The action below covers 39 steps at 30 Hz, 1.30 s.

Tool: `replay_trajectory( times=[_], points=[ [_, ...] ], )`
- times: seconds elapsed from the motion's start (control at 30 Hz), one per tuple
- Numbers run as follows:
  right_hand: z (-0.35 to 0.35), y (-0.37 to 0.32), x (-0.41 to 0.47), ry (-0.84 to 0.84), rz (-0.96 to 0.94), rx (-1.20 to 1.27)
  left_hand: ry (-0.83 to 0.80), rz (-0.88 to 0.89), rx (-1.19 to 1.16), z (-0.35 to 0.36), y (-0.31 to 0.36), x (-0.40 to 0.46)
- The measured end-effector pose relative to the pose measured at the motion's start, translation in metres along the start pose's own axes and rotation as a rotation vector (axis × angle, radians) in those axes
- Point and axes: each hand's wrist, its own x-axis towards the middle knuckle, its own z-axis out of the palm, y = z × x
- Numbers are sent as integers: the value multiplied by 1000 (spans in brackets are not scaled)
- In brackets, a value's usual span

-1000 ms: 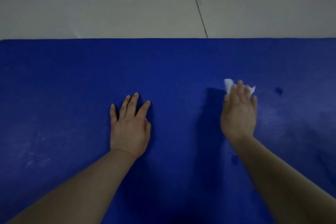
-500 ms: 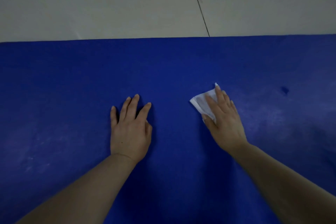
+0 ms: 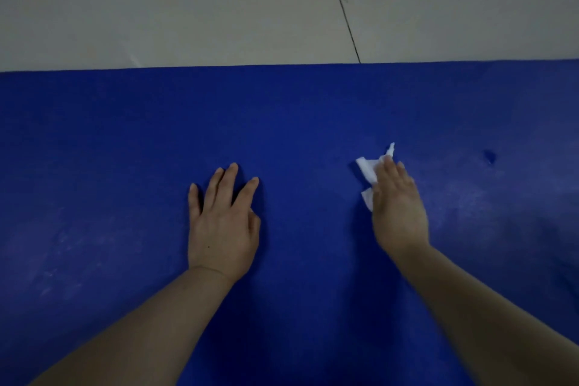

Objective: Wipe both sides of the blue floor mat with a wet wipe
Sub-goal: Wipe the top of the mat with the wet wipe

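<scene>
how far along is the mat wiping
Early, by the look of it. The right hand presses the wet wipe onto the blue mat, which the left hand steadies. Pale smudges remain at left; the mat lies unflipped, underside still to do.

The blue floor mat [image 3: 282, 122] is cut off at the left, right and lower edges, and the right hand [image 3: 399, 210] hides most of the wet wipe [image 3: 368, 174].

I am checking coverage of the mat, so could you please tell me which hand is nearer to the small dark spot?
Right. The right hand, pressing the wet wipe, lies just left of the dark spot; the left hand rests flat much farther left.
</scene>
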Motion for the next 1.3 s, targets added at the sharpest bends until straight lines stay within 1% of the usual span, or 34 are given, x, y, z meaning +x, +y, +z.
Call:
replay_trajectory(
  times=[0.03, 0.07, 0.13, 0.17, 0.2, 0.23, 0.3, 0.4, 0.43, 0.5, 0.53, 0.57, 0.63, 0.67, 0.7, 0.73, 0.77, 0.87, 0.9, 0.93, 0.97, 1.03, 1.07, 1.13, 1.17, 1.2, 1.23, 1.3],
  points=[
    [1, -13, -5, 50, -52, -11, -1, -1, 1, 0, 0, 0],
    [9, -28, -15, 58, -120, -13, 0, -1, -3, 0, 0, 0],
    [25, -58, -40, 4, -321, -14, 7, 4, -15, 0, 0, -1],
    [31, -65, -49, -14, -429, 9, 13, 8, -19, 0, -1, 0],
    [35, -64, -51, -31, -495, 12, 16, 13, -20, 0, -2, 0],
    [31, -56, -49, -19, -517, 10, 14, 15, -21, 0, -2, 0],
    [22, -22, -37, 1, -404, 10, -2, 13, -26, 0, -3, 1],
    [-5, 27, -25, 59, -114, -26, -33, 5, -20, -2, -1, 0],
    [-11, 35, -23, 64, -43, -26, -41, 2, -22, -3, 0, 0],
    [-12, 24, -26, 69, 26, 11, -62, -5, -25, -5, 1, 2],
    [-6, 7, -34, 70, 23, 46, -75, -11, -24, -5, 2, 2],
    [1, -16, -47, 30, -3, 98, -84, -16, -24, -5, 2, 1],
    [21, -58, -81, -81, -224, 95, -81, -15, -39, -5, 1, 1],
    [29, -68, -96, -88, -356, 90, -72, -11, -55, -5, 0, 1],
    [30, -65, -101, -110, -460, 65, -57, -2, -81, -6, 0, 1],
    [30, -49, -96, -100, -503, 38, -39, 8, -113, -7, 0, -2],
    [27, -28, -89, -84, -459, 53, -19, 21, -141, -9, 1, -7],
    [7, 32, -76, 18, -92, 61, -6, 126, -154, -10, 9, -46],
    [4, 41, -77, 55, -3, 79, -16, 188, -127, -9, 11, -62],
    [6, 39, -80, 87, 47, 103, -33, 245, -92, -8, 10, -74],
    [9, 25, -86, 92, 89, 134, -55, 280, -60, -6, 10, -82],
    [20, -16, -102, 57, 76, 215, -102, 286, -6, -3, 8, -85],
    [28, -40, -111, 13, -4, 248, -127, 273, 10, -3, 7, -83],
    [41, -67, -129, -107, -232, 289, -156, 254, 15, -4, 7, -80],
    [41, -65, -126, -120, -333, 294, -158, 249, 13, -4, 7, -80],
    [35, -54, -116, -67, -356, 301, -156, 244, 10, -4, 7, -81],
    [28, -40, -102, 7, -268, 315, -156, 237, 2, -5, 7, -82],
    [14, -8, -69, 130, 19, 254, -152, 224, -12, -7, 7, -82]
  ],
)
